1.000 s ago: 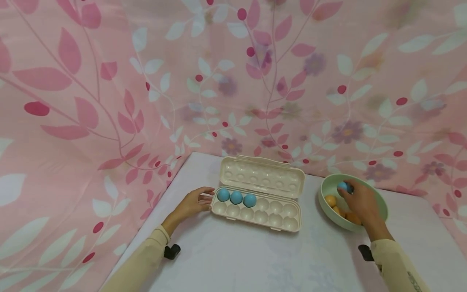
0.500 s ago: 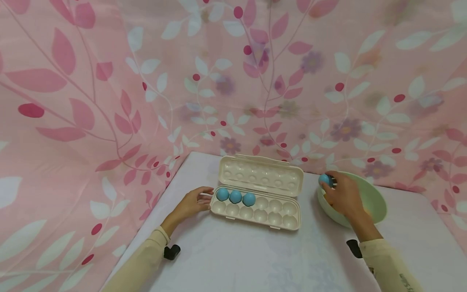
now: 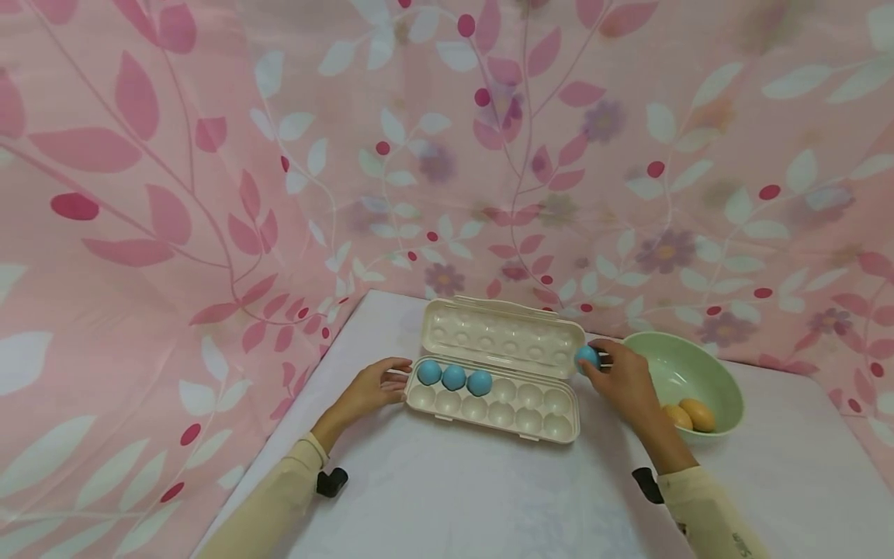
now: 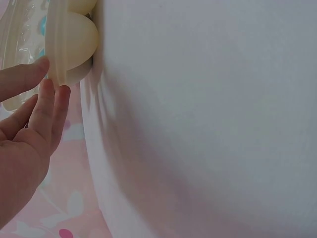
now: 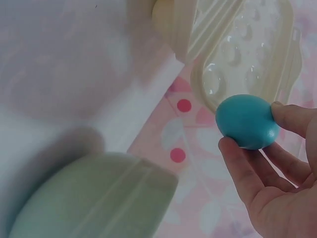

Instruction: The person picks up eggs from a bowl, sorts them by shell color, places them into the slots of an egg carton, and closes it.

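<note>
In the head view, a cream egg carton [image 3: 527, 419] lies with its lid [image 3: 503, 338] raised. Three blue eggs [image 3: 454, 378] sit in the left cups of its back row. My left hand [image 3: 370, 388] rests its fingertips against the carton's left end; the left wrist view has the thumb and nearly straight fingers [image 4: 59, 106] at the rim. Near the carton's right end, my right hand [image 3: 621, 380] holds another blue egg [image 5: 247, 122] up between thumb and fingertips. Behind that arm is a green bowl [image 3: 667, 361] with orange-yellow eggs [image 3: 697, 415]; the forearm and hand hide part of it.
A white cloth [image 3: 489, 497] covers the table. Pink leaf-patterned fabric [image 3: 447, 194] hangs close behind the table and along its left side. In the right wrist view the bowl's side [image 5: 94, 198] stands near the lower left.
My right hand has carried the blue egg up out of the bowl and leftward to the carton's right end. The left hand has stayed at the carton's left end.
</note>
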A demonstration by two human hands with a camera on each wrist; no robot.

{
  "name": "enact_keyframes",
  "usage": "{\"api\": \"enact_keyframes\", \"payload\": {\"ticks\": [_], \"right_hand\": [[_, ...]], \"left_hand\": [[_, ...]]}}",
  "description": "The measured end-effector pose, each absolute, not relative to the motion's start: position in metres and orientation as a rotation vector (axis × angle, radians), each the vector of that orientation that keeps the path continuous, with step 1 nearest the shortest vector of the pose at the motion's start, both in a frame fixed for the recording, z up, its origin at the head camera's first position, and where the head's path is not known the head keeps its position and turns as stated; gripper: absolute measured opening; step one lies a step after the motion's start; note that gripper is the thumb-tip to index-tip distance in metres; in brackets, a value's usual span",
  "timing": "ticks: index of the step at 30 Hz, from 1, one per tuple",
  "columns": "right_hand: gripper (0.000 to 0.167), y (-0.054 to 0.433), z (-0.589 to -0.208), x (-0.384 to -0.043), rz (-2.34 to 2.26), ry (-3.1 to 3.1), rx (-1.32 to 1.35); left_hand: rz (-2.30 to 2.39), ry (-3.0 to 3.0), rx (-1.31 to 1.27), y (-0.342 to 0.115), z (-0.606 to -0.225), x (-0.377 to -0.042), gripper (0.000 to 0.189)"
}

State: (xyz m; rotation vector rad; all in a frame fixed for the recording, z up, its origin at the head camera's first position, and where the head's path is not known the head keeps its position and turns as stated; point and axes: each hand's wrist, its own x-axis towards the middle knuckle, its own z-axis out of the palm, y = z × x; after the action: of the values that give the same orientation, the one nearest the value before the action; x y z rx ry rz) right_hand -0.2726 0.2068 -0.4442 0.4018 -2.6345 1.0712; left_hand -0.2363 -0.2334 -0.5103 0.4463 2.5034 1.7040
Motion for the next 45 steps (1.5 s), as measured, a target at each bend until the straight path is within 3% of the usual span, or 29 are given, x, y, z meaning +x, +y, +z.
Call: {"api": "enact_keyframes", "payload": {"ticks": [27, 45], "right_hand": [[0.034, 0.160, -0.470, -0.267, 1.163, -2.624, 0.512], [0.033, 0.126, -0.484, -0.266, 1.355, -2.629, 0.586]], "left_hand": [[1.672, 2.525, 0.460, -0.233, -0.506, -0.236, 0.059], [1.680, 2.511, 0.476, -0.223, -0.476, -0.219, 0.055]]}}
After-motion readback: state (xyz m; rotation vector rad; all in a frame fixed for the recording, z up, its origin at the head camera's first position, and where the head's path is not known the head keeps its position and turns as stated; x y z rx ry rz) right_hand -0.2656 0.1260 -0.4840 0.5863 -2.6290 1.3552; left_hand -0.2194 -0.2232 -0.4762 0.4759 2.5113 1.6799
